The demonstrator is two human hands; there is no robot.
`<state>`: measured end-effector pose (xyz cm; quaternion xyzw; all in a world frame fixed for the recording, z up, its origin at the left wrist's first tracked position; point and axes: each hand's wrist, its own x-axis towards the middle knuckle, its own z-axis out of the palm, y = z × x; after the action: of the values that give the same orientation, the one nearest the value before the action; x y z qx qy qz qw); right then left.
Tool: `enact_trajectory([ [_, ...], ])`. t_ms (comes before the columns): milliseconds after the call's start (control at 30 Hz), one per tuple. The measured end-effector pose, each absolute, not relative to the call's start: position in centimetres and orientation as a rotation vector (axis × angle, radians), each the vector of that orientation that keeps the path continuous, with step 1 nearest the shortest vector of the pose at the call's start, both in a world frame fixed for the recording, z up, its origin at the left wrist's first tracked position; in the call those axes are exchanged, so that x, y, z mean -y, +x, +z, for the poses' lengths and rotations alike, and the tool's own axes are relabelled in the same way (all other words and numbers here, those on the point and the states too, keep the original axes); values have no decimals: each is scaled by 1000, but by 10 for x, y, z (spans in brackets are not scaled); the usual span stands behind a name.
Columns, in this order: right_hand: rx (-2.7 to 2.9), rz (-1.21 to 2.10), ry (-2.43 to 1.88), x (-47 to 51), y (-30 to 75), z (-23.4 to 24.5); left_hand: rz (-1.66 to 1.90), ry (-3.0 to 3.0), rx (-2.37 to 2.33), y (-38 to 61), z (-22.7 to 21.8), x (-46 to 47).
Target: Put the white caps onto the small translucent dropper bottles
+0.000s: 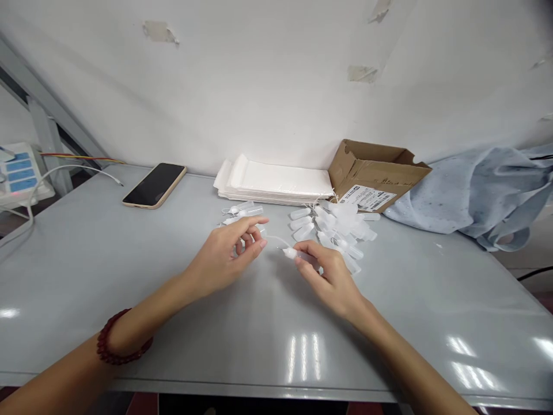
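Observation:
My right hand (334, 279) pinches a small translucent needle-tip bottle (290, 253) between thumb and fingers. Its thin metal tip points left, and a pale tether strip curves up from its neck; the fingers cover much of the body. Facing that tip is my left hand (224, 251), thumb and index finger apart, with no object visible in its grasp. Just beyond the left hand lie several similar bottles (250, 211), partly hidden by it. A larger heap of such bottles (345, 225) spreads behind and right of my right hand.
A stack of white padded envelopes (280, 180) lies against the wall beside an open cardboard box (380, 173). Pale blue cloth (470, 190) rests at the right. On the left are a phone (155, 184), a white cable (32, 199) and a white device (23, 176). The grey table (242, 340) is glossy.

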<state>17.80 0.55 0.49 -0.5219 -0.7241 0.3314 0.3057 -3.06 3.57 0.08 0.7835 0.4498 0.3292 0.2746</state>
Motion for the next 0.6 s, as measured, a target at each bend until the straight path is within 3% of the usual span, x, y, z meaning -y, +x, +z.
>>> enact_trajectory([
  [600, 1915, 784, -1395, -6, 180, 3, 1012, 2389, -1056, -30, 0, -32],
])
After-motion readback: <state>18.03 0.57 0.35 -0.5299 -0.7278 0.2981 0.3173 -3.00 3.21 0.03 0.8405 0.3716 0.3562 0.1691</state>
